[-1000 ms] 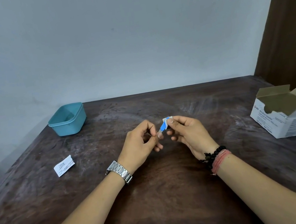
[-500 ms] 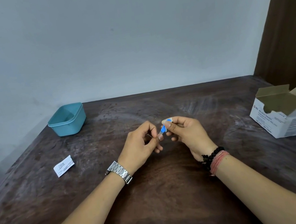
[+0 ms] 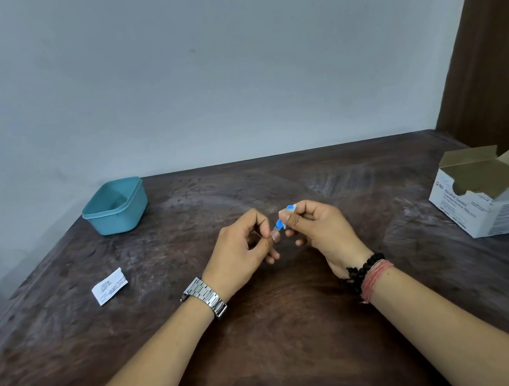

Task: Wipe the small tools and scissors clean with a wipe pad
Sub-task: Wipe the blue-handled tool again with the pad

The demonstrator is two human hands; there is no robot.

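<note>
Dark worn wood surface (image 3: 272, 356) against a pale blue-grey wall, brown curtain at far right. Teal tub (image 3: 115, 206) sits back left, a torn white packet (image 3: 109, 286) lies front left, an open cardboard box of swabs (image 3: 494, 198) sits at right. My hands meet above the middle of the surface. My right hand (image 3: 322, 232) has fingers curled, thumb and forefinger pinching a small blue tool (image 3: 279, 223) with a bit of white wipe at its top. My left hand (image 3: 242, 248) is curled too, fingertips pinching the tool's lower end. Watch on left wrist, bead and thread bands on right.
</note>
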